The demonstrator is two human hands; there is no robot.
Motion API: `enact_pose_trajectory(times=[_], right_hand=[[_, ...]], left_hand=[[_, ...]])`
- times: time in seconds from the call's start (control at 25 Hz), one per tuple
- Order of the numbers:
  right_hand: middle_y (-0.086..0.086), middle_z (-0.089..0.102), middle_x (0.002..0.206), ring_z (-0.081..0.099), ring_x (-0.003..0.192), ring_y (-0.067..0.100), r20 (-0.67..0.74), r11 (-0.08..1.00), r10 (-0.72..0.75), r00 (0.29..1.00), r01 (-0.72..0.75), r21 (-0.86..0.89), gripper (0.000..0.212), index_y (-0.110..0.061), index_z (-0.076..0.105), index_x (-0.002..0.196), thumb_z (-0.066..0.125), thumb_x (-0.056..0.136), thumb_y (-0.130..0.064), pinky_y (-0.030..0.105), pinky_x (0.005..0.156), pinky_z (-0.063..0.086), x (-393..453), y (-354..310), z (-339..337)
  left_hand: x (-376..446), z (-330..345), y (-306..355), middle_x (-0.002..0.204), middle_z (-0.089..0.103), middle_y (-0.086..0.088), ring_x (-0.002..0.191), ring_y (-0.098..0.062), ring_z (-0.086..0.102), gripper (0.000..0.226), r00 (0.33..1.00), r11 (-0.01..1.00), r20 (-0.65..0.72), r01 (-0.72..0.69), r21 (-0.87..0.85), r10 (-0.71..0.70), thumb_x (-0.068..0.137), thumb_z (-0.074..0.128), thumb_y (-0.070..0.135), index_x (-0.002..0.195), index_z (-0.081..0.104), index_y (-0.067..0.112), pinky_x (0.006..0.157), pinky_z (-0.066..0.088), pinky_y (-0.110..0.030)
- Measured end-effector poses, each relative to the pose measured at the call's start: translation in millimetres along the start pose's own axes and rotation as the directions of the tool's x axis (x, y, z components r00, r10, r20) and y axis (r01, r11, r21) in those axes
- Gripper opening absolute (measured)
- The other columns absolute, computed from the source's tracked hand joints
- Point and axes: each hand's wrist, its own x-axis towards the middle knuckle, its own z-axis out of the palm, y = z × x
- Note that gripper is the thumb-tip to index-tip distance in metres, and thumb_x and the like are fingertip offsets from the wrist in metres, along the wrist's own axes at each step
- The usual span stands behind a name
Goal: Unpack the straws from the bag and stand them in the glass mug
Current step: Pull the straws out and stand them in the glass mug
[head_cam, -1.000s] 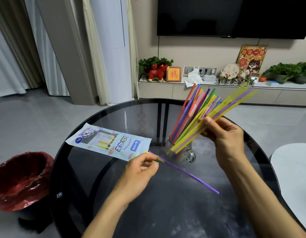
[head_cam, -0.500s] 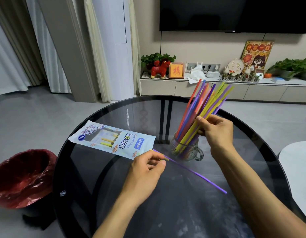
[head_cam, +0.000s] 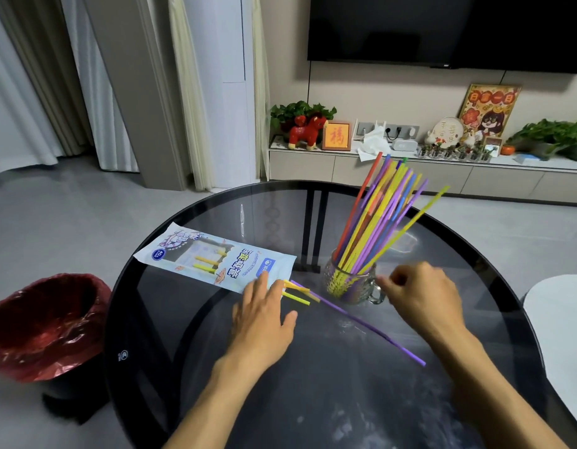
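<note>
A bundle of coloured straws (head_cam: 381, 218) stands leaning in the glass mug (head_cam: 353, 281) on the round glass table (head_cam: 189, 319). One long purple straw (head_cam: 365, 325) and a few short yellow straws (head_cam: 296, 291) lie flat on the table left of the mug. The pale blue straw bag (head_cam: 215, 257) lies flat at the left. My left hand (head_cam: 264, 315) hovers flat with fingers spread over the bag's near end, touching the yellow straws. My right hand (head_cam: 420, 296) is loosely curled just right of the mug's handle, holding nothing.
A bin with a red liner (head_cam: 44, 322) stands on the floor left of the table. A white surface (head_cam: 559, 335) borders the table's right edge. Behind are a TV, a low cabinet with plants and ornaments.
My right hand let go of the straw bundle, which now stands in the mug, and dropped beside the handle. My left hand opened and released the purple straw onto the table.
</note>
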Motion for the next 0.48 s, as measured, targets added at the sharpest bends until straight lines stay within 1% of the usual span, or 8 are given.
enact_pose_trajectory(times=[0.04, 0.08, 0.12, 0.16, 0.28, 0.36, 0.44, 0.48], right_hand=[[0.002, 0.068, 0.071, 0.064, 0.073, 0.031, 0.121, 0.997, -0.014, 0.993, 0.023, -0.071, 0.029, -0.016, 0.067, 0.071, 0.068, 0.079, -0.044, 0.031, 0.060, 0.047, -9.5, 4.8, 0.9], [0.001, 0.069, 0.084, 0.065, 0.083, 0.031, 0.238, 0.991, -0.021, 0.971, 0.052, -0.126, 0.024, -0.021, 0.068, 0.083, 0.068, 0.077, -0.044, 0.032, 0.064, 0.047, -17.9, 7.3, 4.0], [0.000, 0.069, 0.096, 0.065, 0.092, 0.030, 0.332, 0.982, -0.028, 0.943, 0.089, -0.169, 0.026, -0.025, 0.066, 0.094, 0.067, 0.077, -0.044, 0.032, 0.069, 0.048, -25.9, 7.7, 9.6], [0.000, 0.068, 0.104, 0.064, 0.096, 0.029, 0.383, 0.975, -0.039, 0.923, 0.119, -0.187, 0.027, -0.025, 0.064, 0.099, 0.066, 0.079, -0.043, 0.033, 0.071, 0.048, -32.2, 8.1, 16.3], [0.007, 0.067, 0.108, 0.063, 0.097, 0.032, 0.380, 0.972, -0.082, 0.921, 0.158, -0.174, 0.016, -0.017, 0.061, 0.097, 0.057, 0.089, -0.030, 0.035, 0.072, 0.048, -38.1, 2.7, 26.6], [0.010, 0.065, 0.112, 0.062, 0.101, 0.035, 0.415, 0.962, -0.084, 0.906, 0.183, -0.204, 0.017, -0.013, 0.058, 0.100, 0.051, 0.093, -0.028, 0.035, 0.071, 0.043, -37.3, 0.9, 27.0], [0.013, 0.065, 0.113, 0.062, 0.100, 0.036, 0.465, 0.962, -0.074, 0.882, 0.185, -0.199, 0.018, -0.013, 0.052, 0.102, 0.048, 0.095, -0.028, 0.036, 0.070, 0.042, -35.4, 0.9, 20.0], [0.013, 0.066, 0.110, 0.062, 0.095, 0.035, 0.486, 0.972, -0.070, 0.871, 0.170, -0.165, 0.013, -0.014, 0.049, 0.100, 0.048, 0.094, -0.026, 0.037, 0.071, 0.044, -32.1, 3.9, 14.3]], left_hand=[[3.3, 3.1, -3.2, 0.161, 0.013, -0.004, 0.148, -0.024, 0.009, 0.062, 0.998, 0.998, 0.064, 0.024, 0.066, -0.028, 0.094, 0.044, 0.048, 0.147, 0.024, 0.024, 0.116, 0.023, -0.044], [5.0, 3.9, -5.1, 0.163, 0.005, -0.005, 0.150, -0.024, 0.002, 0.066, 0.991, 0.994, 0.121, 0.042, 0.098, -0.053, 0.095, 0.040, 0.051, 0.150, 0.016, 0.023, 0.119, 0.015, -0.046], [5.2, 4.3, -7.4, 0.163, 0.003, -0.004, 0.150, -0.023, 0.000, 0.068, 0.985, 0.993, 0.159, 0.050, 0.109, -0.067, 0.095, 0.037, 0.053, 0.151, 0.012, 0.023, 0.121, 0.010, -0.047], [4.4, 3.7, -8.4, 0.163, 0.004, -0.004, 0.150, -0.022, 0.001, 0.068, 0.983, 0.992, 0.174, 0.046, 0.115, -0.065, 0.096, 0.036, 0.053, 0.152, 0.011, 0.024, 0.121, 0.009, -0.047], [-2.6, -3.1, -7.4, 0.162, 0.011, -0.002, 0.149, -0.021, 0.011, 0.065, 0.980, 0.993, 0.197, 0.005, 0.121, -0.028, 0.096, 0.041, 0.050, 0.151, 0.017, 0.025, 0.120, 0.020, -0.044], [-12.0, -7.4, -6.7, 0.161, 0.015, -0.001, 0.147, -0.021, 0.017, 0.063, 0.981, 0.994, 0.191, 0.000, 0.110, -0.021, 0.095, 0.044, 0.049, 0.149, 0.022, 0.026, 0.116, 0.028, -0.042], [-19.2, -9.6, -10.0, 0.160, 0.015, -0.002, 0.146, -0.023, 0.019, 0.064, 0.984, 0.992, 0.171, 0.039, 0.118, -0.059, 0.093, 0.045, 0.051, 0.148, 0.023, 0.027, 0.112, 0.031, -0.042], [-20.5, -9.7, -12.7, 0.159, 0.015, -0.004, 0.145, -0.025, 0.019, 0.065, 0.983, 0.989, 0.156, 0.075, 0.127, -0.094, 0.092, 0.045, 0.054, 0.148, 0.023, 0.029, 0.112, 0.031, -0.042]])
